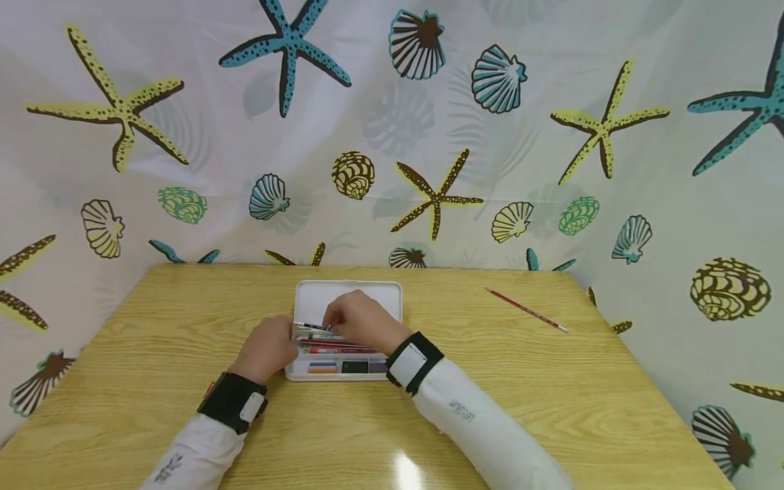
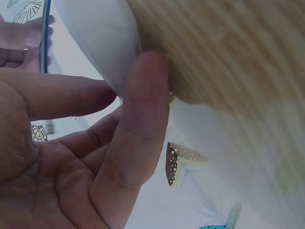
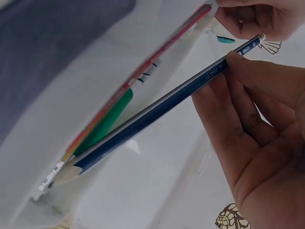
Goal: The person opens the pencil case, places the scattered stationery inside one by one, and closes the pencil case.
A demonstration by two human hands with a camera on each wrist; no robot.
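An open white pencil case (image 1: 349,291) lies on the table with its lid folded back. My left hand (image 1: 266,348) pinches the case's left end; the left wrist view shows thumb and finger on its white rim (image 2: 102,33). Between the thumb and fingers of my right hand (image 1: 361,321) is a dark blue pencil (image 3: 157,105), held over the case. Its sharpened tip slants down toward the far end of the case, beside a red pencil (image 3: 167,45) and a green item (image 3: 109,117). The right hand hides part of the case in the head view.
A separate red pencil (image 1: 527,309) lies on the wooden table (image 1: 465,408) to the right. The case's front compartments hold a blue-and-orange block (image 1: 322,367) and a black block (image 1: 355,367). A patterned cloth (image 1: 343,231) hangs behind and at both sides.
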